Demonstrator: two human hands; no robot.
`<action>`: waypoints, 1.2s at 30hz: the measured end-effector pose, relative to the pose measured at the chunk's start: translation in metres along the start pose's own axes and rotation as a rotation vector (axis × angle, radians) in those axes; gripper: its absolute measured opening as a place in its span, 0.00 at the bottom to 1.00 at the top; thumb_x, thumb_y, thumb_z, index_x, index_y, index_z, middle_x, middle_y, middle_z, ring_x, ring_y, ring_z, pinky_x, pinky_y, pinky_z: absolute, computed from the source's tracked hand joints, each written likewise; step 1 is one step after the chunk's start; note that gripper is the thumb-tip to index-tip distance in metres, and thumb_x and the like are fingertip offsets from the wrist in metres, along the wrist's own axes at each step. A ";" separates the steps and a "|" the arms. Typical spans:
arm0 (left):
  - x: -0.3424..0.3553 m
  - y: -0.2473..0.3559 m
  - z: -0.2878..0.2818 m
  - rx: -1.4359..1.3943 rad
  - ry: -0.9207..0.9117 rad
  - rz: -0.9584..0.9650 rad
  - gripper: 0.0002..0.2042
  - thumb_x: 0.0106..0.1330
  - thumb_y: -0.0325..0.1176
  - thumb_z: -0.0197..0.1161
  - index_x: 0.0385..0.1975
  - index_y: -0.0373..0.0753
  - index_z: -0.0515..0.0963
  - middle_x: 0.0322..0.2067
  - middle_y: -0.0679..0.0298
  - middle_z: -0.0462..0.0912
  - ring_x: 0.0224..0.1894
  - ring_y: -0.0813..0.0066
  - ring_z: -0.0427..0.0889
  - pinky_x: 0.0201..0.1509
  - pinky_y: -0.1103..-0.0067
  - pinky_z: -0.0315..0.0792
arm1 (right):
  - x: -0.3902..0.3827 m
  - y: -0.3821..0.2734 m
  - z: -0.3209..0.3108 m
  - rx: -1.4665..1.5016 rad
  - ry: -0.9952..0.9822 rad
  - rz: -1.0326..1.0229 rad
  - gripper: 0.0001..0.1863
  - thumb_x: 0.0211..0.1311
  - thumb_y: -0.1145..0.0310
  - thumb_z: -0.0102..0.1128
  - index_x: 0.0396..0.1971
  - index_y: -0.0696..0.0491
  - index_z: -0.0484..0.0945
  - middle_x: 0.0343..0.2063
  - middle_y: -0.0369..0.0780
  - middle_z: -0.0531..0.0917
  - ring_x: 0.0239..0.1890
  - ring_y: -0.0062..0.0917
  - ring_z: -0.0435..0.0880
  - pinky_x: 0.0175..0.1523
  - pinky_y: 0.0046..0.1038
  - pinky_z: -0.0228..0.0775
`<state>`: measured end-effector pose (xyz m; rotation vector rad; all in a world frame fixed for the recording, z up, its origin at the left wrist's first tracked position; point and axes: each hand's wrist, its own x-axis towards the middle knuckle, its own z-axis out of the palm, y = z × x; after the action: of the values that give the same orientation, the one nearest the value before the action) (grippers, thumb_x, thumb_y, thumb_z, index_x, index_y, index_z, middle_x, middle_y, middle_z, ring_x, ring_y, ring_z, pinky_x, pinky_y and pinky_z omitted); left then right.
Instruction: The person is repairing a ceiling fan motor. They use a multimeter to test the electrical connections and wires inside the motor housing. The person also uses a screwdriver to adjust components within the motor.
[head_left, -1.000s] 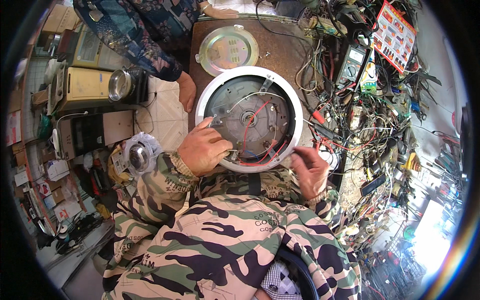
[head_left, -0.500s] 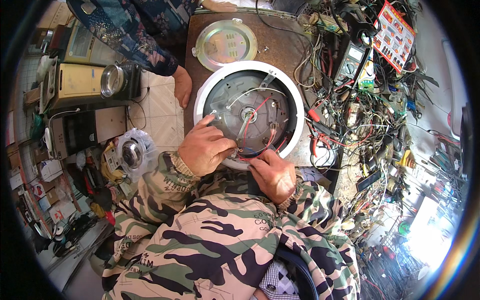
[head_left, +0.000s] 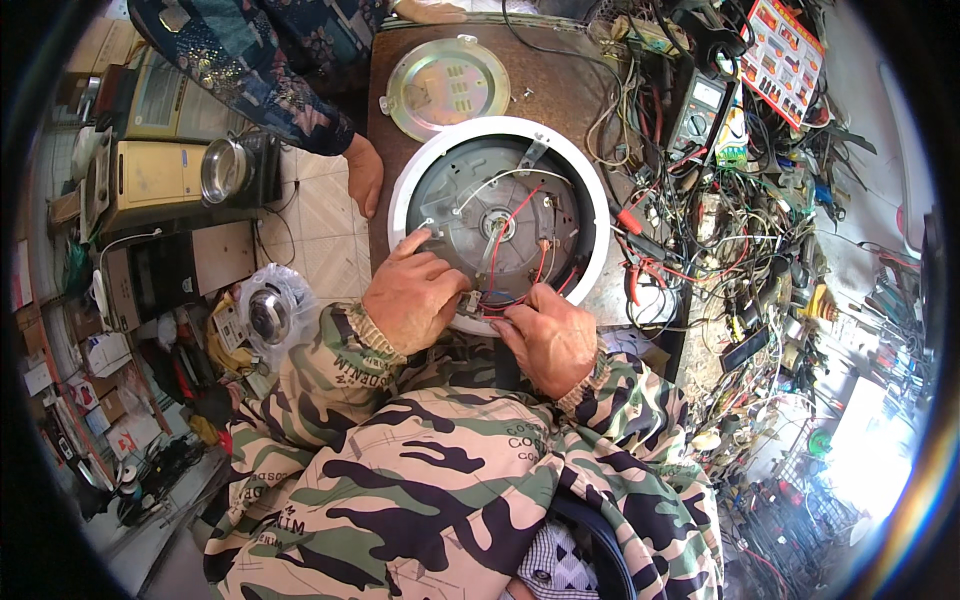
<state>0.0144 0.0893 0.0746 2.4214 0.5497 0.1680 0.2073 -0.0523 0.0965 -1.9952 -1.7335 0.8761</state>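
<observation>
In front of me lies a round appliance housing (head_left: 399, 190) with a white rim, its grey metal inside (head_left: 465, 180) facing up. Red wires (head_left: 515, 217) and a white wire (head_left: 500, 172) run across it. My left hand (head_left: 418, 292) rests on the near left rim, one finger stretched along it. Its other fingers are curled beside a small connector (head_left: 472, 301); what they grip is hidden. At the near rim my right hand (head_left: 553, 340) is closed, thumb and forefinger pinching red wire close to that connector.
A round metal cover plate (head_left: 430, 95) lies beyond the housing, near small screws (head_left: 529, 93). Another person's hand (head_left: 364, 178) hangs by the table's left edge. Tangled cables, a multimeter (head_left: 700, 110) and red clips (head_left: 629, 221) crowd the right side.
My right hand has shifted slightly up and its fingers have drawn closer together on the red wire. My left fingers have curled in more beside the connector.
</observation>
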 end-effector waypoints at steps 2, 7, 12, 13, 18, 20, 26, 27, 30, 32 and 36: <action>0.000 0.000 0.000 -0.001 -0.004 -0.001 0.11 0.54 0.24 0.69 0.38 0.41 0.82 0.30 0.64 0.83 0.40 0.62 0.83 0.73 0.56 0.61 | -0.001 -0.002 0.001 0.015 -0.020 0.027 0.07 0.59 0.70 0.71 0.36 0.54 0.85 0.32 0.41 0.81 0.32 0.40 0.85 0.35 0.38 0.77; 0.001 0.000 -0.001 -0.009 0.000 0.005 0.10 0.55 0.24 0.69 0.37 0.41 0.82 0.30 0.64 0.83 0.40 0.62 0.83 0.73 0.57 0.61 | -0.001 0.003 0.009 0.161 0.097 -0.062 0.06 0.60 0.67 0.69 0.33 0.52 0.81 0.28 0.42 0.78 0.28 0.41 0.85 0.31 0.40 0.76; 0.000 0.000 0.000 0.003 0.000 -0.010 0.09 0.55 0.25 0.69 0.36 0.41 0.83 0.30 0.63 0.83 0.40 0.61 0.83 0.74 0.57 0.62 | -0.002 -0.004 0.002 0.036 0.162 -0.092 0.06 0.57 0.71 0.68 0.33 0.52 0.81 0.32 0.42 0.79 0.31 0.41 0.83 0.34 0.41 0.76; 0.000 0.000 0.000 0.001 -0.001 -0.010 0.09 0.55 0.24 0.69 0.36 0.41 0.83 0.30 0.63 0.83 0.40 0.61 0.83 0.73 0.57 0.62 | -0.002 -0.005 0.002 0.041 0.165 -0.100 0.06 0.56 0.72 0.68 0.33 0.52 0.81 0.32 0.42 0.79 0.33 0.41 0.83 0.35 0.41 0.76; 0.000 0.000 0.001 -0.035 0.039 -0.005 0.10 0.54 0.23 0.70 0.35 0.41 0.82 0.29 0.63 0.83 0.40 0.61 0.84 0.73 0.57 0.63 | -0.003 -0.006 0.003 -0.054 0.215 -0.156 0.07 0.54 0.73 0.69 0.33 0.53 0.82 0.35 0.42 0.81 0.42 0.39 0.80 0.44 0.41 0.75; 0.001 0.001 0.000 -0.048 0.035 -0.008 0.10 0.54 0.23 0.70 0.35 0.41 0.81 0.29 0.63 0.83 0.40 0.61 0.84 0.72 0.57 0.63 | -0.002 -0.006 0.002 -0.087 0.226 -0.158 0.09 0.51 0.73 0.72 0.34 0.54 0.85 0.36 0.42 0.83 0.43 0.39 0.80 0.48 0.40 0.75; 0.001 0.002 0.000 -0.042 0.028 -0.030 0.10 0.54 0.24 0.70 0.36 0.41 0.81 0.30 0.63 0.83 0.41 0.60 0.84 0.72 0.57 0.63 | 0.005 0.003 0.010 -0.126 0.237 -0.177 0.08 0.52 0.72 0.71 0.33 0.53 0.84 0.31 0.40 0.83 0.40 0.38 0.80 0.51 0.39 0.70; 0.002 0.003 -0.001 -0.038 0.024 -0.031 0.10 0.54 0.24 0.70 0.36 0.41 0.81 0.30 0.62 0.83 0.41 0.60 0.84 0.72 0.57 0.63 | 0.006 0.004 0.011 -0.127 0.218 -0.166 0.07 0.52 0.72 0.71 0.32 0.53 0.84 0.30 0.40 0.82 0.39 0.38 0.80 0.50 0.39 0.69; 0.003 0.005 -0.002 -0.023 0.004 -0.037 0.11 0.54 0.24 0.70 0.37 0.41 0.81 0.30 0.62 0.84 0.41 0.60 0.84 0.72 0.57 0.62 | 0.009 0.009 0.014 -0.108 0.183 -0.143 0.06 0.53 0.70 0.71 0.29 0.52 0.83 0.26 0.40 0.80 0.35 0.39 0.79 0.47 0.40 0.68; 0.002 0.003 -0.002 -0.005 -0.017 -0.047 0.11 0.54 0.25 0.70 0.38 0.42 0.82 0.31 0.62 0.84 0.41 0.60 0.84 0.72 0.57 0.62 | 0.010 0.012 0.016 -0.066 0.186 -0.143 0.05 0.54 0.70 0.71 0.28 0.52 0.82 0.24 0.41 0.79 0.32 0.40 0.79 0.45 0.40 0.67; 0.003 0.005 -0.002 0.020 0.001 -0.012 0.11 0.56 0.25 0.70 0.40 0.42 0.83 0.31 0.62 0.84 0.41 0.61 0.85 0.72 0.57 0.62 | 0.014 0.014 0.015 -0.050 0.115 -0.106 0.05 0.54 0.68 0.70 0.25 0.51 0.82 0.24 0.41 0.80 0.33 0.40 0.80 0.46 0.40 0.68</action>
<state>0.0177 0.0882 0.0789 2.4372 0.5687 0.1596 0.2092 -0.0432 0.0734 -1.9248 -1.7933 0.6767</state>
